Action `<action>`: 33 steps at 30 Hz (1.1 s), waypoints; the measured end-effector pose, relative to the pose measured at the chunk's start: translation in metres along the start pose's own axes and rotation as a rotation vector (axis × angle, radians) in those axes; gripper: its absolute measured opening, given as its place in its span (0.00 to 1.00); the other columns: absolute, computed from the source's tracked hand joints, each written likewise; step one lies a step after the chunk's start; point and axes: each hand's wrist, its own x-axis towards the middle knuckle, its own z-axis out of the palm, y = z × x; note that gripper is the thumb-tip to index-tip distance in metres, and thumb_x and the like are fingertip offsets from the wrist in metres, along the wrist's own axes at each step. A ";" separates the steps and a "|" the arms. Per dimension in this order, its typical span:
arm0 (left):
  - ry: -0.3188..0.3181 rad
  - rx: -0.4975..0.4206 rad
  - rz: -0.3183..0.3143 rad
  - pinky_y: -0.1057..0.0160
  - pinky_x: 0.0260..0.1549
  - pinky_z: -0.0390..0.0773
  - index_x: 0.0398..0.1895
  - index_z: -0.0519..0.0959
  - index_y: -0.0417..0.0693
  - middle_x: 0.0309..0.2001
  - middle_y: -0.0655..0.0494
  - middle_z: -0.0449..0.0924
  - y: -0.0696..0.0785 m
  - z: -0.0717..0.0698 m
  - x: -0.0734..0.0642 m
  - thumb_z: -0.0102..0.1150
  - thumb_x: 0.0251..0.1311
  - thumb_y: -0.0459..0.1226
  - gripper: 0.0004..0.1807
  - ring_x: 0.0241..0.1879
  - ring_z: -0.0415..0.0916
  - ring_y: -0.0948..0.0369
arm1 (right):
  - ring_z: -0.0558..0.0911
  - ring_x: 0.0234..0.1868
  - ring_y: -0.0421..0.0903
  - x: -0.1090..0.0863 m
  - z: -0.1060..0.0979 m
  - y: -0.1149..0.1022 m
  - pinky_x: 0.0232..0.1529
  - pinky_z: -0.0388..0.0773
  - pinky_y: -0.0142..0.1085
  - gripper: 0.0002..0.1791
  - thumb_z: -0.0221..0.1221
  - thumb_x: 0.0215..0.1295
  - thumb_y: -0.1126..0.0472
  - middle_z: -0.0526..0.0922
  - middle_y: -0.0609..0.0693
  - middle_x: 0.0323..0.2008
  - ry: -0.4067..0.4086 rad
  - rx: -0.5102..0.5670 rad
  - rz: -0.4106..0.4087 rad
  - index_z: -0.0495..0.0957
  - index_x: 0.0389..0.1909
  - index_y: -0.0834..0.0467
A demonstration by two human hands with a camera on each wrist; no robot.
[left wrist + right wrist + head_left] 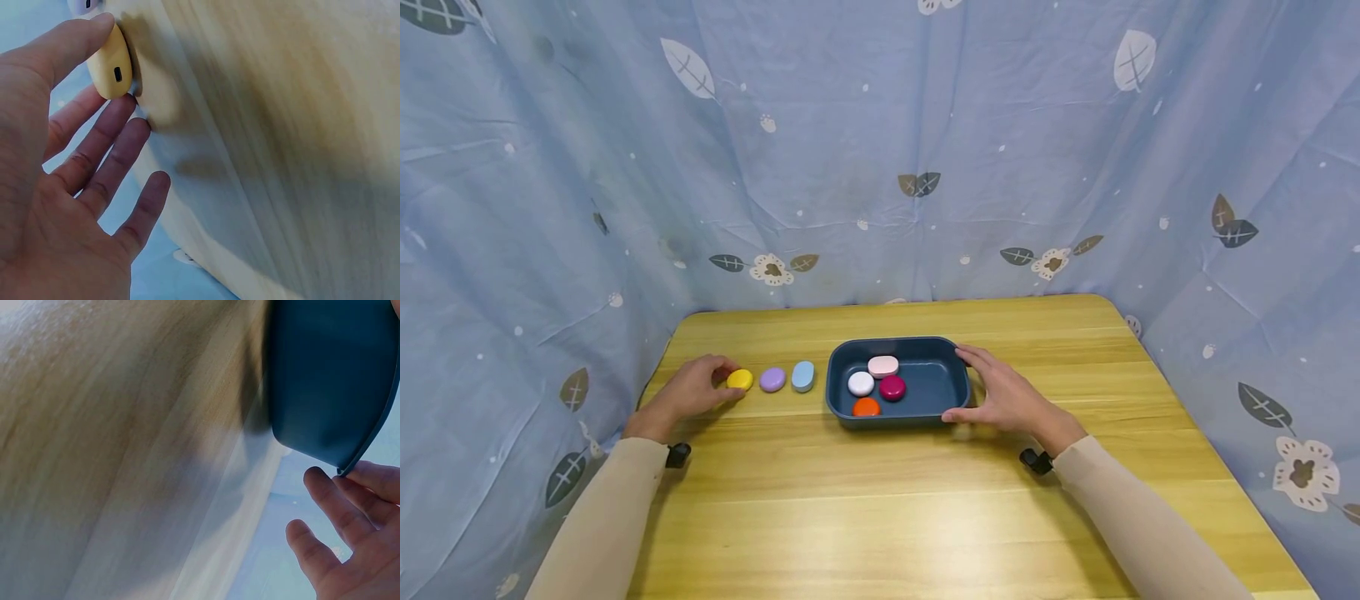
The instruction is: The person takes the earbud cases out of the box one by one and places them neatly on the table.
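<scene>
My left hand (pixel 694 387) is at the left of the table, thumb and fingertips around the edge of a small round yellow case (pixel 740 379). Seen from the left wrist, a dark slot shows in the side of this yellow case (pixel 115 67). My right hand (pixel 1011 398) holds the right end of a dark blue tray (pixel 936 400), thumb at the near corner and fingers at the far one. Inside the tray lie a pink oval case (pixel 883 367), a white one (pixel 861 383), a dark red one (pixel 892 388) and an orange one (pixel 866 407).
Between the yellow case and the tray, a purple round case (pixel 772 380) and a light blue oval case (pixel 802 377) lie in a row. The wooden table (pixel 880 508) meets a patterned blue curtain (pixel 850 150) at its back and sides.
</scene>
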 end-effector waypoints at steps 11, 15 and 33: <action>-0.002 0.019 0.011 0.30 0.68 0.85 0.79 0.80 0.33 0.71 0.29 0.82 0.006 -0.003 0.006 0.79 0.77 0.50 0.39 0.66 0.85 0.33 | 0.72 0.88 0.69 -0.001 -0.001 -0.001 0.83 0.74 0.73 0.72 0.78 0.59 0.19 0.64 0.58 0.93 0.006 0.003 -0.008 0.61 0.94 0.54; 0.013 0.035 0.025 0.29 0.69 0.84 0.81 0.79 0.38 0.74 0.31 0.80 0.019 -0.006 0.007 0.78 0.78 0.50 0.38 0.70 0.83 0.32 | 0.72 0.88 0.69 -0.001 -0.001 0.000 0.83 0.74 0.73 0.72 0.78 0.59 0.19 0.64 0.58 0.93 0.006 0.002 -0.009 0.61 0.94 0.54; 0.063 0.121 0.234 0.31 0.69 0.84 0.79 0.84 0.54 0.77 0.44 0.82 0.095 -0.016 0.026 0.80 0.75 0.52 0.33 0.70 0.85 0.40 | 0.71 0.89 0.68 0.000 -0.001 0.000 0.83 0.74 0.72 0.72 0.80 0.58 0.20 0.64 0.58 0.93 -0.001 0.006 0.002 0.62 0.94 0.55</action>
